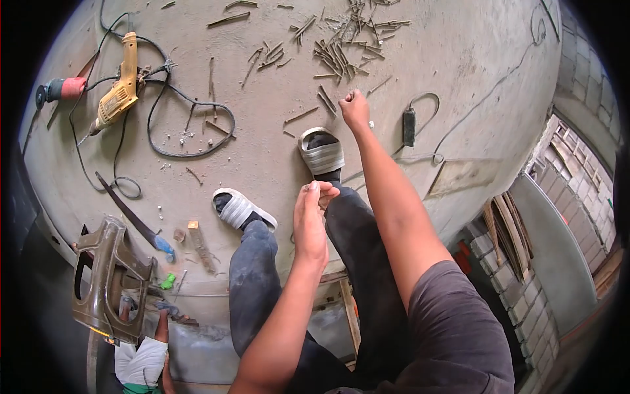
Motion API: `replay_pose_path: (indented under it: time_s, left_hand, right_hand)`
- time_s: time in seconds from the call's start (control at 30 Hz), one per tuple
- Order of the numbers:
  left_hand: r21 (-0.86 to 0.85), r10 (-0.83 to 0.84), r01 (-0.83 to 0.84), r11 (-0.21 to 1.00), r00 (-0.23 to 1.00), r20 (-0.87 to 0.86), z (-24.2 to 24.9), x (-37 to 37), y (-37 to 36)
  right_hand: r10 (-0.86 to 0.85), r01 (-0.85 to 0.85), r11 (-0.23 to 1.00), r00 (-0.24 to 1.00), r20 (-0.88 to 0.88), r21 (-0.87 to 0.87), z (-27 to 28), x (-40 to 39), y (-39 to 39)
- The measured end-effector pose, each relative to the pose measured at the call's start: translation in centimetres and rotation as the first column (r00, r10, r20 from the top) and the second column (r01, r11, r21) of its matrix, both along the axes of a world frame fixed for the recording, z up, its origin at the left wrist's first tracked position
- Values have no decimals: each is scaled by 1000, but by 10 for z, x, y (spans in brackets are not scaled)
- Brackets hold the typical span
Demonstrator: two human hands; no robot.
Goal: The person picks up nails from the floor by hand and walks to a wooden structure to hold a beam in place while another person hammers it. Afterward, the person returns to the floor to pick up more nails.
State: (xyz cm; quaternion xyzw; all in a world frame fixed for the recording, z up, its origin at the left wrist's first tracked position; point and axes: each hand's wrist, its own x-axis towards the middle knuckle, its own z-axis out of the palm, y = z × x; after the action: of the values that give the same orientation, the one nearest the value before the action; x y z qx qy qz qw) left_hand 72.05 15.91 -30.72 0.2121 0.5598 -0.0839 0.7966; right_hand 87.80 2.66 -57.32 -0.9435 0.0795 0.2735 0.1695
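My left hand [312, 213] is raised in front of my right shin, with its fingers curled in toward the thumb. Whether anything is between those fingers, I cannot make out. Farther forward, my right hand [355, 109] is closed in a pinch low over the floor, just past my right sandal [322, 157]. What it pinches, if anything, is too small to see. A pair of thin brown sticks [326, 100] lies just left of that hand. Beyond it spreads a loose pile of short brown sticks [338, 59]. My left sandal [239, 209] rests flat on the floor.
A yellow drill [119, 88] and a red-and-black power tool [62, 90] lie left among cords. Nearer are a curved blade with blue handle [134, 217] and a brown plastic stool [108, 282]. Another person [141, 361] is lower left. A black box [409, 126] lies right.
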Motion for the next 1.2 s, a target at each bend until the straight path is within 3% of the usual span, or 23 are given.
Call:
replay_pose_path:
  time_s: [0.2,0.4,0.47,0.73,0.8,0.83,0.87,0.9,0.93,0.97,1.03,1.13,1.2]
  left_hand:
    - [-7,-19,19,1000,1000,-5,-1,0,-7]
    - [7,-39,39,999,999,-22,-2,0,-6]
    - [9,-54,55,998,998,-21,-2,1,-5]
    - [-29,-59,59,998,998,-2,1,4,-7]
    - [-34,-48,47,998,999,-9,-1,5,-5]
    - [-59,21,-21,998,1000,6,-2,4,-3]
    - [-84,91,-89,992,996,19,-3,3,1]
    - [-95,98,-96,991,995,20,-4,3,6]
    - [-96,102,-99,990,995,17,-4,3,11]
    - [-102,138,-132,986,989,48,-4,4,17]
    - [-95,162,-153,984,982,95,-4,4,27]
    - [-115,213,-200,973,970,118,0,6,42]
    - [-134,226,-209,969,965,129,-2,2,49]
  right_hand:
    - [-37,25,994,992,120,104,0,24,7]
    - [-81,86,996,990,114,-38,-3,35,18]
    - [-136,153,985,972,190,-77,-4,37,24]
    - [-81,89,995,977,198,-35,-25,23,7]
    - [-231,187,924,968,95,335,-30,12,-5]
    - [-272,238,830,962,-7,504,-9,6,-2]
    - [-269,236,832,963,-7,501,14,4,-1]
    - [-322,465,661,884,-338,589,35,1,-4]
    - [-285,686,456,716,-637,567,54,-2,-5]
    - [-284,686,458,716,-638,566,73,-6,1]
    - [-363,812,270,583,-727,517,110,-14,15]
    - [-288,819,320,564,-774,477,151,-22,17]
    - [-122,757,412,598,-792,507,171,-29,10]
